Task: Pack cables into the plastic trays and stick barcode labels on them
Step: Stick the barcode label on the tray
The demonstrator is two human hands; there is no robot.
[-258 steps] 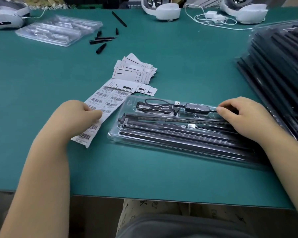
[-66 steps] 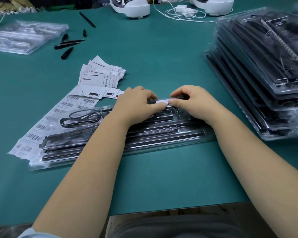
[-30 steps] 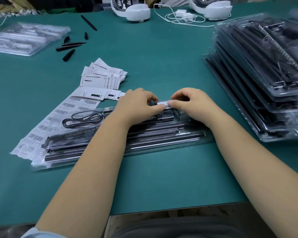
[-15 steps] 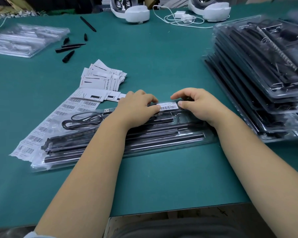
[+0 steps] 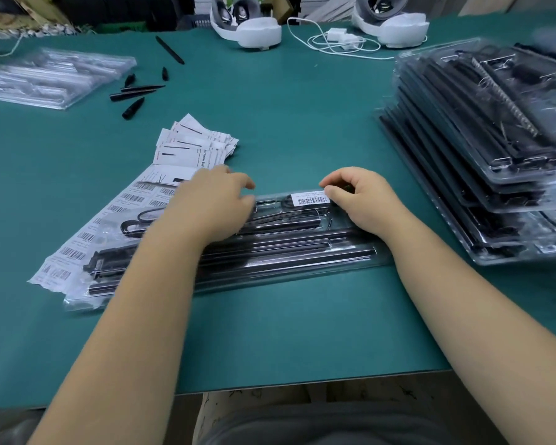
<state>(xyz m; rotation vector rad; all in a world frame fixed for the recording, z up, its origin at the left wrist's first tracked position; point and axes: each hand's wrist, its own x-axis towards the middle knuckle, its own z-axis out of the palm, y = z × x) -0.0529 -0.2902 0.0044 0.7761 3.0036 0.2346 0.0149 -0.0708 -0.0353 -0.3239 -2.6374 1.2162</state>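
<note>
A: Item one?
B: Plastic tray (image 5: 270,252), mid-desk near the front edge, barcode label (image 5: 310,199) on its lid.
A: Hands?
B: Right hand (image 5: 363,200), thumb pressing the label's right end. Left hand (image 5: 219,203), fingers loosely curled over the tray, gripping nothing.

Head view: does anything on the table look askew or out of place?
Mostly tidy. The clear tray lies at a slant, its left end resting on the barcode label sheet. The stuck label sits fairly straight under the right hand. Loose black pointed pieces lie scattered far left.
</note>
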